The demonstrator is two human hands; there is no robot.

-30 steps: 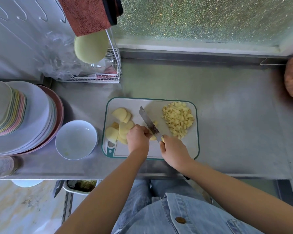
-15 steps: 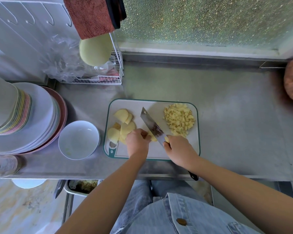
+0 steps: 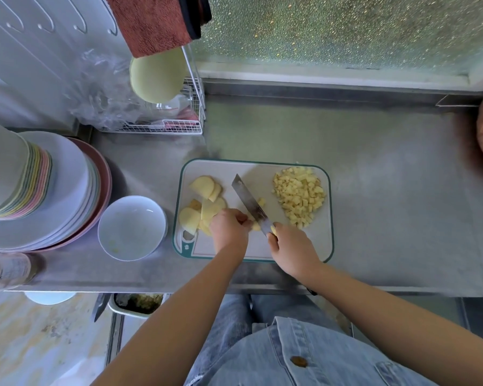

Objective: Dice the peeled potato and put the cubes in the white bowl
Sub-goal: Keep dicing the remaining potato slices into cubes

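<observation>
Head view: a steel tabletop [image 3: 388,190] is set below a frosted window [image 3: 346,29], with stacked plates [image 3: 67,190] at its left. On the cutting board [image 3: 262,169], a potato piece [image 3: 255,225] is pinched by the curled fingers of the left hand [image 3: 229,229]. The knife [image 3: 248,201] is gripped by the right hand [image 3: 293,246]. Slices [image 3: 204,186] lie on the board's left, cubes [image 3: 300,200] on its right. The white bowl [image 3: 129,229] stands just beside the board's left edge.

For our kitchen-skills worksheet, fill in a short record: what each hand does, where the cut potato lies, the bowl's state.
Left hand: holds a potato piece on the cutting board
Right hand: grips the knife, blade at that piece
Cubes: heaped at the board's right end
Slices: uncut, at the board's left end
White bowl: left of the board, no cubes inside
</observation>
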